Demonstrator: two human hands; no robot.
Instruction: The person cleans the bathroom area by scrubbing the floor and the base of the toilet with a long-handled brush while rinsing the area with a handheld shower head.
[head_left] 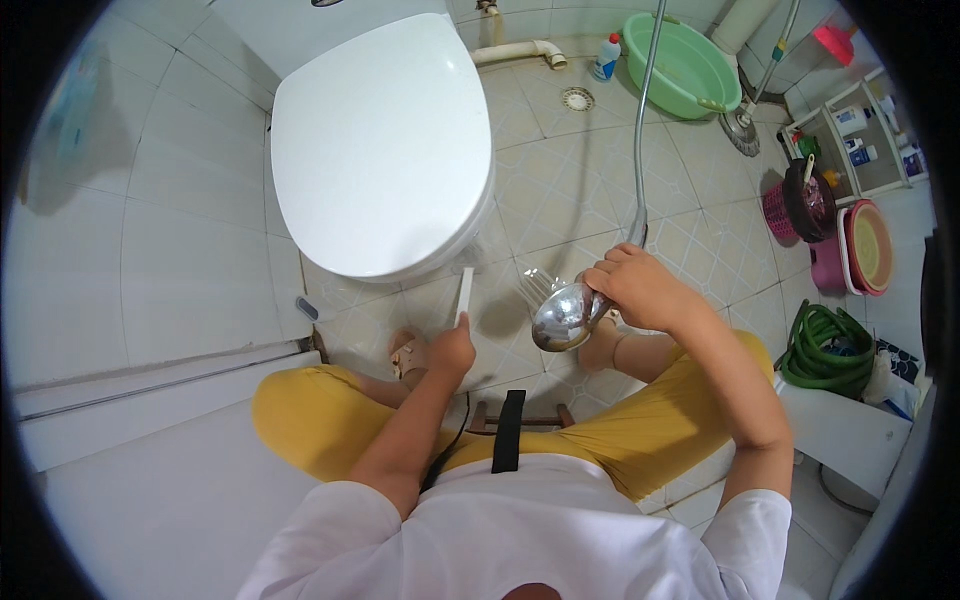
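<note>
right hand grasps round silver metal shower head, seemingly angled so clear water sprays forward.
left hand clasps slim white handle, its far end near glossy white toilet, probably for reach.

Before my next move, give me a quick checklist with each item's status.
1. Left hand gripping the white handle: ok.
2. Right hand gripping the shower head: ok.
3. Toilet lid down: ok.
4. Floor drain clear of the green basin: ok, they stand apart.
5. White handle's far end touching the toilet bowl: cannot tell, blurred.
</note>
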